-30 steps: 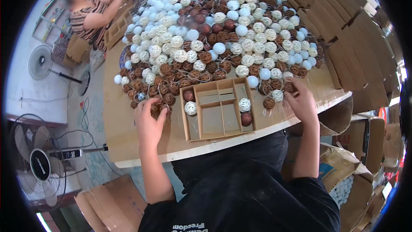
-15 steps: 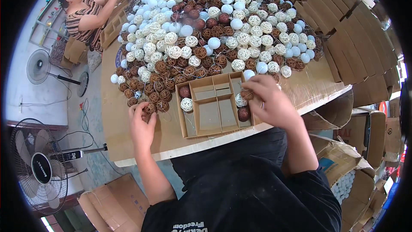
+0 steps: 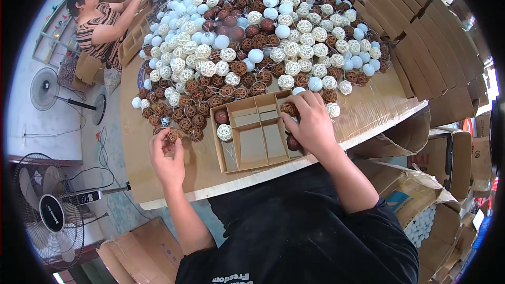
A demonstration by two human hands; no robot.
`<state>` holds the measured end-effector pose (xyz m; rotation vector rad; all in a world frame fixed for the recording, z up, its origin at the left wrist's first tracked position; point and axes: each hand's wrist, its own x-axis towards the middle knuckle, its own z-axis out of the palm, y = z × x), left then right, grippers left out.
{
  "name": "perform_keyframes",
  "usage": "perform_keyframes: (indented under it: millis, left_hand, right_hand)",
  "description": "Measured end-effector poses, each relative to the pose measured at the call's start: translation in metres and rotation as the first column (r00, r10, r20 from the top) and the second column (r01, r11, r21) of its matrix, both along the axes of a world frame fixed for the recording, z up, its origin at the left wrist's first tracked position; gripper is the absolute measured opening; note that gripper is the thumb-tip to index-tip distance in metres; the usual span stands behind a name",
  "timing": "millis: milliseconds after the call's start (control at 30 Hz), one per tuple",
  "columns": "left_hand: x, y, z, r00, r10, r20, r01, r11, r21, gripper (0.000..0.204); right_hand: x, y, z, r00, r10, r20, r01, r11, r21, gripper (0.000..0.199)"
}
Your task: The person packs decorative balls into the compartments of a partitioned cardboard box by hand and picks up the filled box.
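Observation:
A shallow cardboard tray (image 3: 256, 138) with dividers lies on the table in front of me. It holds a dark red ball (image 3: 221, 116) and a cream wicker ball (image 3: 224, 132) in its left cells. My right hand (image 3: 310, 121) reaches into the tray's right side, fingers on a brown wicker ball (image 3: 288, 108); another dark ball (image 3: 292, 143) shows under my palm. My left hand (image 3: 167, 153) grips a brown wicker ball (image 3: 173, 135) at the pile's near left edge.
A big heap of wicker balls (image 3: 263, 37), brown, cream, pale blue and dark red, covers the cardboard-topped table (image 3: 368, 110). Folded cardboard boxes (image 3: 436, 47) are stacked at right. Another person (image 3: 100, 21) works at the far left. Two floor fans (image 3: 47, 210) stand at left.
My right hand has moved from the pile's right edge leftward to the tray's right cells. My left hand stayed at the pile's left edge with a brown ball.

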<state>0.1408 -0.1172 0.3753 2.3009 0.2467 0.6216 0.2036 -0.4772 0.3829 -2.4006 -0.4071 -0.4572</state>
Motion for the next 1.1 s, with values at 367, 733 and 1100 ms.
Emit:
perform_keyframes:
  millis: [367,733,1100]
  left_hand:
    - [-0.016,-0.054,-0.045,0.951,-0.122,0.283,0.19,0.955,-0.227,0.043]
    - [-0.008,-0.062,-0.053,0.969,-0.085,0.233,0.171,0.91,-0.378,0.034]
    - [-0.016,-0.059,-0.056,0.941,-0.043,0.335,0.186,0.894,-0.409,0.045]
  right_hand:
    - [0.021,-0.032,0.042,0.876,0.299,-0.378,0.176,0.531,0.829,0.024]
    - [0.022,-0.02,0.013,0.922,0.115,-0.369,0.093,0.861,0.5,0.019]
    - [0.027,-0.012,-0.006,0.984,0.147,-0.099,-0.157,0.982,-0.103,0.019]
